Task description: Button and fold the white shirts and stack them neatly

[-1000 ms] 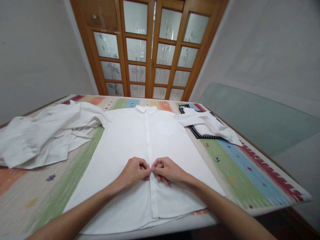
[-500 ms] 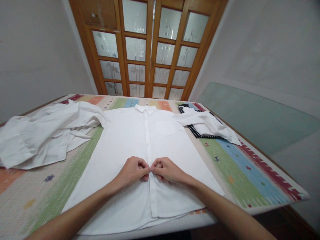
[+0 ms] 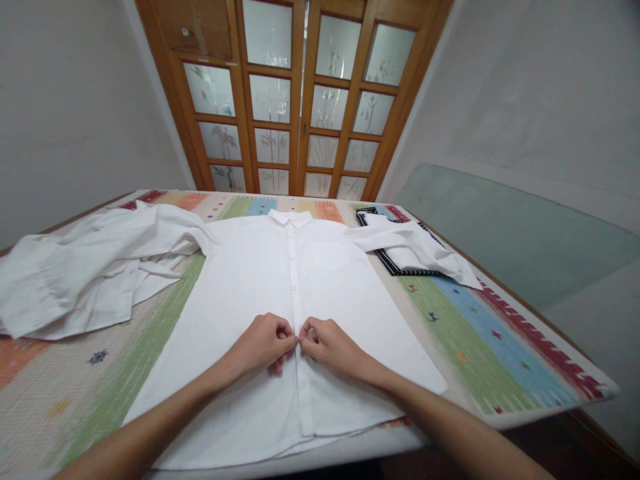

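A white button-up shirt lies flat, front side up, with its collar at the far end and its hem near me. My left hand pinches the front placket from the left, a little below the middle of the shirt. From the right, my right hand pinches the same strip, and the fingertips of both hands meet there. Whatever small part sits between the fingertips, such as a button, is hidden. Further up the placket, small buttons show in a line.
Left of the shirt lies a crumpled white garment. At the right, a sleeve rests over a folded white piece with black striped edging. A colourful patterned cloth covers the table. Behind stand wooden doors with glass panes.
Both hands stay at the placket. The right hand's fingers have shifted slightly left, and the lower fingers of the left hand have moved a little.
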A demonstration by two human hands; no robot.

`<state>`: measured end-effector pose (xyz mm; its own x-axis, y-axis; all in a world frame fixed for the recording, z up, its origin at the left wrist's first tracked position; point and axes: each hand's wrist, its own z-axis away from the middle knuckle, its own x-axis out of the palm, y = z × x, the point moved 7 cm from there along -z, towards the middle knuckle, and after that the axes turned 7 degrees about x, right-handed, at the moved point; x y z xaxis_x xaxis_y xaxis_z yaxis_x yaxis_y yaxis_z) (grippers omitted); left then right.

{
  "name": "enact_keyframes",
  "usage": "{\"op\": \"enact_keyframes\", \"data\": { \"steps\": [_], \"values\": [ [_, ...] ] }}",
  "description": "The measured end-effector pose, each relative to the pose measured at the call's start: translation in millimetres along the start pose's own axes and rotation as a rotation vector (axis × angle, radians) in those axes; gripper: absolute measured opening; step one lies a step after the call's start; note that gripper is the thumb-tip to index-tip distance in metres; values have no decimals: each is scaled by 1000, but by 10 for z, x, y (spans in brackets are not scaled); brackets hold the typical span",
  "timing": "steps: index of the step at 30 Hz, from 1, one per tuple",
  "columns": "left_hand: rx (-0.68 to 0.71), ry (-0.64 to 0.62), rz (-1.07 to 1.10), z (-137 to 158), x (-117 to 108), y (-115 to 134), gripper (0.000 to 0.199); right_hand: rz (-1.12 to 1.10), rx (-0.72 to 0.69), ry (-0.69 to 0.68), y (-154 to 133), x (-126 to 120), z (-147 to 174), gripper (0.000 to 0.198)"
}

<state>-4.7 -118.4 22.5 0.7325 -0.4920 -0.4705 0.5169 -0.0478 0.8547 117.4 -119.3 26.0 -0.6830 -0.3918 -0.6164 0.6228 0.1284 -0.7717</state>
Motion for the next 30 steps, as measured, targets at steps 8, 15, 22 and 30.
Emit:
{"op": "enact_keyframes", "data": {
  "steps": [8,15,22,30],
  "values": [
    [31,42,-7,-2,50,-38,14,136,-21,62,-25,-2,15,8],
    [34,76,0,36,65,16,11,81,-4,19,-41,-44,32,8],
    [35,61,28,17,51,-29,18,-145,95,-74,18,-33,9,8],
    [-18,54,95,-3,54,-83,26,-188,130,-72,11,-27,26,7]
  ]
}}
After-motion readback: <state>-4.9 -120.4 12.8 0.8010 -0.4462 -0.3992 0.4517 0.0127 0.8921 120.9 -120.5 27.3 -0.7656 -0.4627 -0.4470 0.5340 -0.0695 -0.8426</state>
